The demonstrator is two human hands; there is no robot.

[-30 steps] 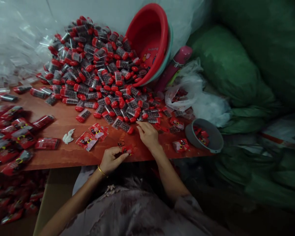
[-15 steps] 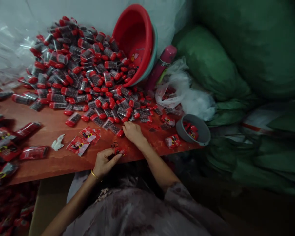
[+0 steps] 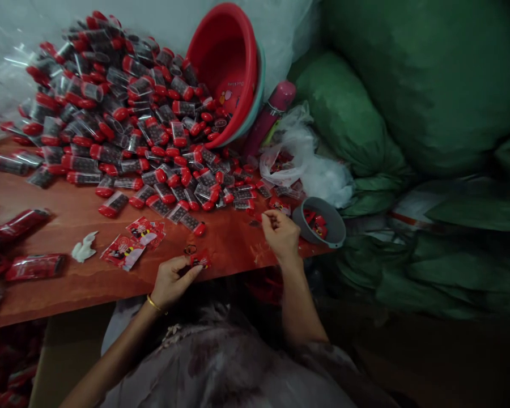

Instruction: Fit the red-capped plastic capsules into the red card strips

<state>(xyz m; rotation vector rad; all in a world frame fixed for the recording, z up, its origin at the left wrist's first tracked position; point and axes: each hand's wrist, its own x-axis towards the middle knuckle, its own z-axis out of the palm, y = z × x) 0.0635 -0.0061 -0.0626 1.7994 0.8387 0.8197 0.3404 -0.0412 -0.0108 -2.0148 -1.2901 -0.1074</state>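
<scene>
At the table's front edge my left hand [image 3: 174,280], a gold bangle on its wrist, pinches a small red printed piece [image 3: 201,260] between thumb and fingers. A thin dark ring [image 3: 190,249] shows just above those fingers. To the right, my right hand [image 3: 281,233] hovers over the tabletop, left of the grey bucket [image 3: 338,221]. Its fingers are curled together, and what they hold, if anything, is hidden. Small red pieces [image 3: 315,222] lie in the bucket. Red printed cards [image 3: 125,251] lie flat left of my left hand.
A large heap of clear tubes with red caps [image 3: 123,113] covers the table's back. Behind it a red basin [image 3: 242,68] leans on its side, beside a pink flask [image 3: 272,110] and plastic bags [image 3: 318,173]. Red packets [image 3: 34,266] lie left; green sacks [image 3: 344,107] stand right.
My right hand has moved right, from the front of the tube heap to beside the grey bucket. The left hand keeps its hold on the red piece. The view has shifted slightly right.
</scene>
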